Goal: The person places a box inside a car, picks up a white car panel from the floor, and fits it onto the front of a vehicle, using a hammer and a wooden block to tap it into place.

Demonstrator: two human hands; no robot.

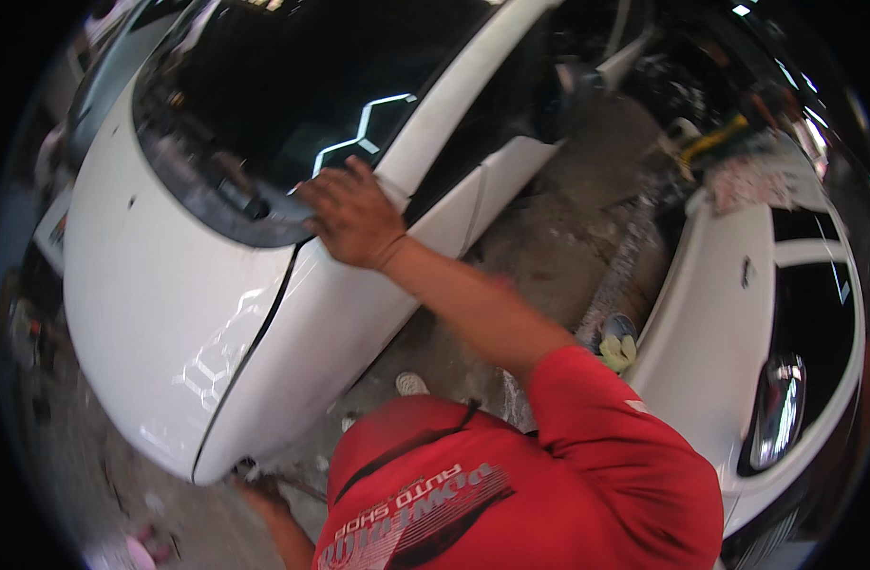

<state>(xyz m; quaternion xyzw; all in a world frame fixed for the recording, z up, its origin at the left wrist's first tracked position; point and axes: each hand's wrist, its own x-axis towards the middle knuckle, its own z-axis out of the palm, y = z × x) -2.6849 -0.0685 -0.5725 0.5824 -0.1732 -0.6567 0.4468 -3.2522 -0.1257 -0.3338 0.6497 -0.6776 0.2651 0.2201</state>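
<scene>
My right hand [354, 214] lies with fingers spread on the corner of a white car's windshield [293, 85], where it meets the white pillar and the hood [150, 313]. My right arm, in a red sleeve, reaches up from the lower right. My left hand [256, 494] is low beside the car's front corner, near a small dark opening under the body edge; it is blurred and its fingers cannot be made out. The red shirt over my torso fills the lower middle, with a white shoe [411, 385] visible beyond it on the floor.
A second white car [701, 313] with a chrome mirror [777, 413] stands along the right. A pale yellow-green item [617, 351] lies on the concrete floor [549, 237] between the cars. Clutter fills the upper right. Another vehicle [107, 85] sits at upper left, and a pink container [141, 551] at lower left.
</scene>
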